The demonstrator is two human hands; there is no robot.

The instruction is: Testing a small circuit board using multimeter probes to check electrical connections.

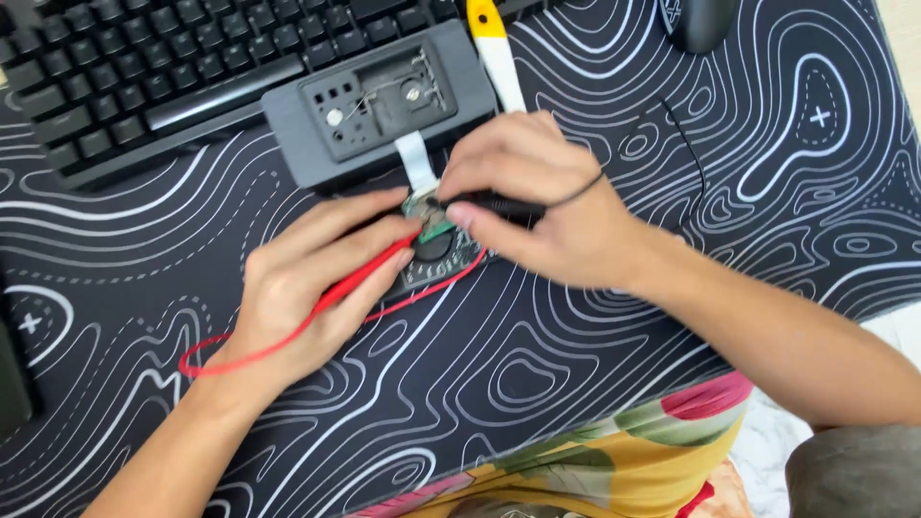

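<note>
I'm seeing a red probe lead (355, 278), a black probe lead (499, 204), a green circuit board (429, 213), a grey plastic casing (379, 105), and a black bench mat with white contour lines (537, 374).

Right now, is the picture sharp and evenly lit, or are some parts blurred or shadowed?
Head view: light is soft and even, without glare; the left hand with the red probe and the right hand with the black probe look slightly soft; both hands shade the small circuit board; the keyboard stays dark.
</note>
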